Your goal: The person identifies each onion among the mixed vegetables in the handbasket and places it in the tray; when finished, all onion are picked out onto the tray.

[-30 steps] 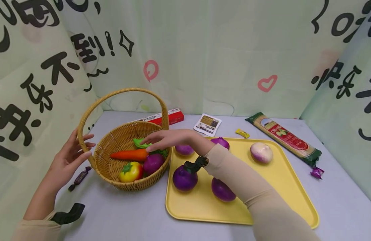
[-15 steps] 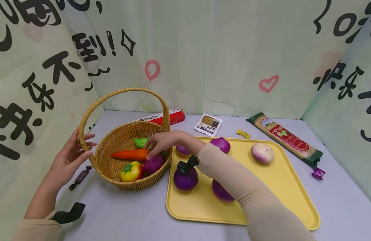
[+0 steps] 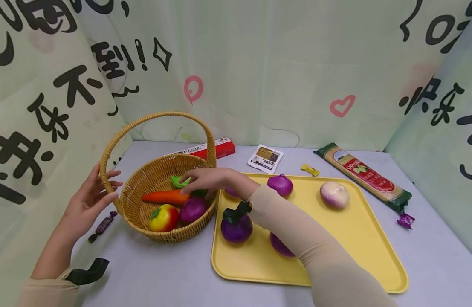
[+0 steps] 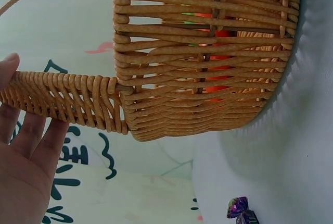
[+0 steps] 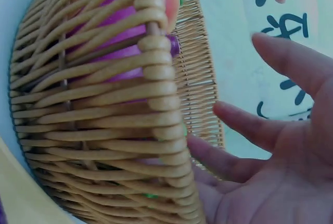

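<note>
A wicker basket (image 3: 174, 236) holds a carrot (image 3: 163, 197), a yellow-and-red fruit with a green top (image 3: 164, 218), a purple onion (image 3: 192, 210) and a green vegetable (image 3: 178, 182). My left hand (image 3: 88, 202) holds the left side of its handle (image 4: 67, 99), thumb on one face and fingers on the other. Over the basket's right rim reaches my right hand (image 3: 205, 178), its fingers dipping in by the carrot and the green vegetable, which it partly covers. In the right wrist view those fingers (image 5: 250, 125) are spread and loosely bent, with nothing between them.
Right of the basket lies a yellow tray (image 3: 266, 268) with several purple onions (image 3: 236, 230) and a white-and-purple bulb (image 3: 334, 195). Behind are a pasta box (image 3: 222, 148), a white packet (image 3: 265, 158) and a long green-ended package (image 3: 362, 175). Wrapped candies (image 3: 102, 227) lie about.
My right hand's fingers curled down into the basket, then loosened. The fruit and the onion in the basket have shifted slightly left. My left hand stays on the handle.
</note>
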A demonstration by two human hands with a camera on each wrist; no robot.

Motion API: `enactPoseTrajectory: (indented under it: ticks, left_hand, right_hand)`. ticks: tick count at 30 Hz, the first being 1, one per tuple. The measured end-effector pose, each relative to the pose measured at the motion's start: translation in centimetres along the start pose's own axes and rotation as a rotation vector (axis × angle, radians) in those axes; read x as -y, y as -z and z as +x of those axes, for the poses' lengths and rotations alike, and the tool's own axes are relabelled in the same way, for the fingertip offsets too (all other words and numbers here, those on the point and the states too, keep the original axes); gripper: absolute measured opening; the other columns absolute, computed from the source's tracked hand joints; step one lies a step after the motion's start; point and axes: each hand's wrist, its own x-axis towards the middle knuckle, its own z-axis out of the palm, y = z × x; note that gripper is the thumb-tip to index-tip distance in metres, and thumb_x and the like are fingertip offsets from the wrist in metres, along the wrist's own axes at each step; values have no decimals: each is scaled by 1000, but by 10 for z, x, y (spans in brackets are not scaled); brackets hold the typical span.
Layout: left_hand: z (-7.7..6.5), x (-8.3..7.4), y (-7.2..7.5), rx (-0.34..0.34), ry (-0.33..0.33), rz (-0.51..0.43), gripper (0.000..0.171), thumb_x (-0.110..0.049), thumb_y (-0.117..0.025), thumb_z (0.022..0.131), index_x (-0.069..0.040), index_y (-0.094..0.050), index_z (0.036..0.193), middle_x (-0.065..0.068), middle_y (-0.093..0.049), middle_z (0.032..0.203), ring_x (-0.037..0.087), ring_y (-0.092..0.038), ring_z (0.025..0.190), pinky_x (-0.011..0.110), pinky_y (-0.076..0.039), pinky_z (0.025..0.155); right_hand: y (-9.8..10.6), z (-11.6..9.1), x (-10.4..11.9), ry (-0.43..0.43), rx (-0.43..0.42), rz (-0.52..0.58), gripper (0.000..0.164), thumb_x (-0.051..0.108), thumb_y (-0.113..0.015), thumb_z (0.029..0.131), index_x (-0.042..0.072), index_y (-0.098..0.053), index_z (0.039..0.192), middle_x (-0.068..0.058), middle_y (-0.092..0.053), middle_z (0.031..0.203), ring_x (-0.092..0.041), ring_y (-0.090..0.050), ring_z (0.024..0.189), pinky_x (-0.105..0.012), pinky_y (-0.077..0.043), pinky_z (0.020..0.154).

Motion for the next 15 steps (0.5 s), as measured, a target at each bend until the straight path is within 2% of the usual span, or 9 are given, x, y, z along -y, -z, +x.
enactPoseTrajectory:
  ticks: [2, 5, 9, 15]
  left_hand:
    - [0, 0, 0, -4, -1, 13, 84, 12, -50, 89, -22, -8, 153, -23, -46, 133, -10, -54, 109, 5, -47, 82]
    - [1, -1, -1, -8, 3, 35, 85, 13, -50, 88, -23, -7, 153, -24, -45, 132, -10, -54, 108, 5, -47, 82]
    - [1, -2, -1, -8, 9, 37, 85, 13, -50, 89, -23, -7, 153, -25, -45, 132, -10, -54, 108, 5, -47, 82]
    - [0, -2, -1, -7, 6, 17, 83, 12, -50, 89, -22, -8, 153, -23, -46, 133, -10, -54, 109, 5, -46, 83]
  right_hand:
    - [0, 0, -1, 20, -16, 88, 52, 28, -58, 93, 13, -41, 140, -10, -45, 138, -27, -43, 132, -41, -54, 88]
    - [1, 0, -3, 32, -26, 148, 49, 26, -57, 94, 11, -43, 138, -9, -48, 135, -27, -43, 132, -43, -54, 89]
    - [1, 0, -3, -4, -23, 125, 48, 28, -58, 93, 12, -45, 136, -8, -48, 133, -27, -44, 130, -45, -54, 88]
    - [-6, 6, -4, -23, 19, 88, 35, 29, -60, 90, 15, -49, 121, -6, -44, 129, -25, -42, 123, -43, -55, 82]
